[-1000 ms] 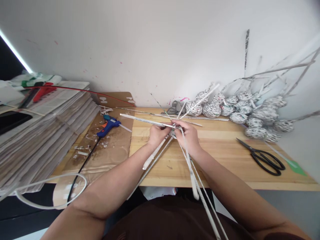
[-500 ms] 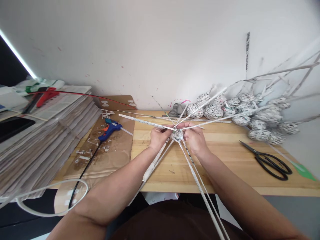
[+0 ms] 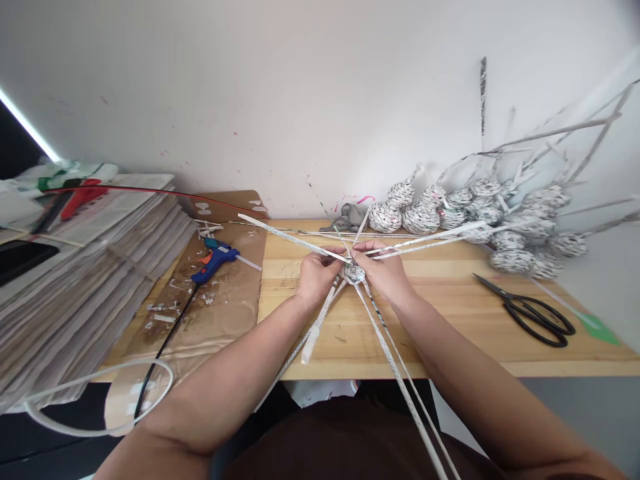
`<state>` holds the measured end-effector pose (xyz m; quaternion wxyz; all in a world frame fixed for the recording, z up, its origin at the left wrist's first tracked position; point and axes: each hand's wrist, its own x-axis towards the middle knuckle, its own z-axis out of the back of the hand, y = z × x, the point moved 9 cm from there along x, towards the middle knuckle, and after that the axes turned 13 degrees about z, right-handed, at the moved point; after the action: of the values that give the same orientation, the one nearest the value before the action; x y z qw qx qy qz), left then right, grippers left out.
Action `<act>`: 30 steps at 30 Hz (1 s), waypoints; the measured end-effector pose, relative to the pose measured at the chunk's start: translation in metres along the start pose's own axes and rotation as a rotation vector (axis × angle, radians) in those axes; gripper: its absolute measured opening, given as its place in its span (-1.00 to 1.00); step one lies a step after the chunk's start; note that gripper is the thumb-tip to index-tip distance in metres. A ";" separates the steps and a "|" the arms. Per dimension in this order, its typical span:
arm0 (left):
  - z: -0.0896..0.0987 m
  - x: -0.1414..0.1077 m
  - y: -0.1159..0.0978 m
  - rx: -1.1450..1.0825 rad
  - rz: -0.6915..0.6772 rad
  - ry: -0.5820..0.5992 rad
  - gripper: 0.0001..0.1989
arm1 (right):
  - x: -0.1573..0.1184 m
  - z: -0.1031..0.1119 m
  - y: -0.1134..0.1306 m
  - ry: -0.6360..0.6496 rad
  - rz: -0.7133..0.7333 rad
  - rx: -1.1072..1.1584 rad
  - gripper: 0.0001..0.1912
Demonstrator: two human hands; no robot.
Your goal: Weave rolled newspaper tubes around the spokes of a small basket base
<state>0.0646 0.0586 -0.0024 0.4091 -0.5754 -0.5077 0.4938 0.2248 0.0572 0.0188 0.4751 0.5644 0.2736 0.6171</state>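
Note:
A small woven newspaper piece (image 3: 355,272) is held over the wooden table, with several long paper strips fanning out from it. My left hand (image 3: 319,275) pinches the strips at its left side, thumb against the piece's upper edge. On the right, my right hand (image 3: 383,267) grips it, thumb pressed near the centre where the strips cross. Two long strips (image 3: 395,360) run down toward my body. Another strip (image 3: 290,237) points to the upper left, and others extend right between the hand and the wall. The fingertips are partly hidden behind the strips.
Finished woven paper gourds (image 3: 423,217) line the wall at the right. Black scissors (image 3: 533,313) lie on the right of the table (image 3: 465,313). At left are a blue glue gun (image 3: 215,262) on cardboard (image 3: 235,300) and a stack of folded newspaper (image 3: 105,267).
My right thumb has moved up and in to the crossing of the strips. The right-hand strips have swung lower. The whole view has shifted slightly.

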 end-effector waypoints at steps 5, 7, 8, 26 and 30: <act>0.000 0.007 0.011 -0.081 0.046 0.041 -0.67 | 0.002 0.001 -0.003 0.021 0.006 -0.095 -0.79; -0.002 0.010 0.016 -0.126 0.054 0.073 -0.61 | 0.002 0.003 -0.002 0.007 0.007 -0.156 -0.83; -0.003 0.011 0.017 -0.151 0.057 0.085 -0.58 | 0.001 0.004 -0.002 0.004 0.005 -0.185 -0.84; -0.004 0.007 0.013 -0.130 0.123 0.072 -0.65 | -0.002 -0.005 0.018 0.042 0.103 -0.105 -0.86; -0.001 0.006 0.008 -0.103 0.086 0.049 -0.69 | -0.002 -0.010 0.016 0.098 0.078 -0.009 -0.84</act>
<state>0.0672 0.0635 -0.0110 0.3695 -0.6290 -0.4971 0.4698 0.2104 0.0515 0.0300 0.4394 0.5414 0.2715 0.6634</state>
